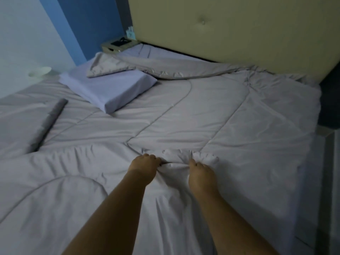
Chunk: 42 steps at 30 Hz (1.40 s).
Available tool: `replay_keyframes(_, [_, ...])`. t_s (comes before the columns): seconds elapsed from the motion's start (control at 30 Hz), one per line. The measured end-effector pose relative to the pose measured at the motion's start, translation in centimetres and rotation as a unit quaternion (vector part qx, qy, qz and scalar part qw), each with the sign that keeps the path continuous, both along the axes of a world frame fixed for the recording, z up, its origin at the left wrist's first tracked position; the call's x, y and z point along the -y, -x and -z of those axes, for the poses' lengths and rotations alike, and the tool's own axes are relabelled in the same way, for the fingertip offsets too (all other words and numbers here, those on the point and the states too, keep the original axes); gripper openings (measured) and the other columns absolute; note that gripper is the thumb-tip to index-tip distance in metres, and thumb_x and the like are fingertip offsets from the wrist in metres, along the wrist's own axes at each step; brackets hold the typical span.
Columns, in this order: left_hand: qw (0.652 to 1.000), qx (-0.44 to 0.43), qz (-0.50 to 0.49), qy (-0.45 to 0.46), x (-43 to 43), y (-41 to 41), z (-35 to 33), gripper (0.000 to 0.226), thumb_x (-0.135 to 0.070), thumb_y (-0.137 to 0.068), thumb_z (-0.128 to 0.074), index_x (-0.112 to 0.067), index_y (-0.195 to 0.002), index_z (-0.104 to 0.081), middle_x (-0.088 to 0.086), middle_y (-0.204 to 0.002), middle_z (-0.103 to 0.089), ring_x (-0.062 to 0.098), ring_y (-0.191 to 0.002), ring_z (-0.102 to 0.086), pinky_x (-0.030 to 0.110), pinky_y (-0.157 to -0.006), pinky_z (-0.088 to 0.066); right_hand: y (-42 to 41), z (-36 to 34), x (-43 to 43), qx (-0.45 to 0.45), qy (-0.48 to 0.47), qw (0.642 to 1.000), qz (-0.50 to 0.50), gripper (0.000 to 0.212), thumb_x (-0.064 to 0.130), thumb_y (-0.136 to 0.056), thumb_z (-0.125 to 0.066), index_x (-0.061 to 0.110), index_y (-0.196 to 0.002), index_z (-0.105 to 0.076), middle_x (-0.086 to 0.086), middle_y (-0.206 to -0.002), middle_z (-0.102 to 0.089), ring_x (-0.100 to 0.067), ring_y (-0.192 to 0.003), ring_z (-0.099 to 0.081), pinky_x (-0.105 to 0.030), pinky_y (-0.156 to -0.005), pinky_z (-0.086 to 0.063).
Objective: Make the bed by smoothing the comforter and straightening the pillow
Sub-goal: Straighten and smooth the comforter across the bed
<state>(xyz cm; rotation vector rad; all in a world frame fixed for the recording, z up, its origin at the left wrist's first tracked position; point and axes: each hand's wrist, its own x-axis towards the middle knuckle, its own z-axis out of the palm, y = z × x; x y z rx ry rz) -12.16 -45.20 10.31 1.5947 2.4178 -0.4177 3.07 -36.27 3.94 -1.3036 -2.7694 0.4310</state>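
While pillow (108, 89) lies askew, both hands, left (145, 167) and right (201, 173), clench bunched comforter (184, 116) fabric.

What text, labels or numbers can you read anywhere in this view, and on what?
None readable.
Small box by the headboard: any print is too blurred.
Dark flat item on the bedside stand: no legible marks.
Comforter, pillow: plain.

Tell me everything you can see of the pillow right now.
The pillow is a flat, rectangular slab in a smooth pale lavender case. It lies askew on top of the comforter, at the far left of the bed, one corner pointing toward the camera. A folded-back flap of the comforter drapes over its far edge. Neither hand touches it.
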Motion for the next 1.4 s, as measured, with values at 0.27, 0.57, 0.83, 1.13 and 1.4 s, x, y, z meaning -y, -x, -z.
replay_keyframes(0.27, [1.0, 0.01, -0.006, -0.024, 14.1, -3.7, -10.1, 0.048, -0.017, -0.1, -0.033, -0.041, -0.141, -0.038, 0.001, -0.137, -0.05, 0.023, -0.126, -0.049, 0.037, -0.102, -0.043, -4.0, -14.2, 13.6, 0.043, -0.098, 0.994, -0.034, 0.052, 0.007, -0.095, -0.034, 0.011, -0.147, -0.029, -0.01, -0.123, -0.063, -0.026, -0.116, -0.057, -0.035, -0.1, -0.04])
replay_keyframes(0.57, [0.999, -0.026, 0.018, -0.024, 33.1, -7.5, -22.3, 0.043, -0.022, -0.099, -0.034, -0.035, -0.138, -0.045, 0.003, -0.134, -0.052, 0.025, -0.124, -0.051, 0.04, -0.101, -0.045, -7.9, -26.6, 32.0, 0.015, -0.092, 0.995, -0.033, 0.038, 0.013, -0.096, -0.039, 0.015, -0.133, -0.042, -0.008, -0.122, -0.064, -0.027, -0.115, -0.058, -0.039, -0.096, -0.045])
replay_keyframes(0.83, [0.999, -0.024, -0.023, 0.001, 40.8, -8.8, -25.2, 0.037, -0.021, -0.098, -0.037, -0.022, -0.132, -0.051, 0.01, -0.13, -0.053, 0.029, -0.122, -0.052, 0.037, -0.098, -0.043, -8.1, -31.4, 38.1, 0.112, -0.089, 0.984, -0.11, 0.046, 0.029, -0.097, -0.045, 0.023, -0.141, -0.037, -0.003, -0.14, -0.051, -0.023, -0.129, -0.047, -0.034, -0.106, -0.031])
replay_keyframes(1.13, [0.999, -0.029, 0.014, 0.035, 48.4, -9.5, -26.9, 0.041, -0.02, -0.099, -0.037, -0.022, -0.139, -0.046, 0.013, -0.136, -0.05, 0.031, -0.125, -0.049, 0.038, -0.103, -0.04, -9.7, -34.5, 47.5, 0.217, -0.043, 0.971, -0.087, 0.06, 0.051, -0.091, -0.046, 0.031, -0.145, -0.03, 0.003, -0.146, -0.045, -0.022, -0.134, -0.041, -0.043, -0.111, -0.025])
replay_keyframes(1.4, [0.992, -0.025, 0.104, 0.068, 62.0, -10.9, -24.8, 0.04, -0.02, -0.101, -0.036, -0.018, -0.138, -0.048, 0.012, -0.136, -0.052, 0.029, -0.123, -0.05, 0.036, -0.103, -0.039, -10.7, -30.6, 61.1, 0.237, 0.085, 0.968, -0.013, 0.043, 0.023, -0.095, -0.041, 0.019, -0.136, -0.051, -0.006, -0.143, -0.048, -0.028, -0.127, -0.048, -0.047, -0.11, -0.032])
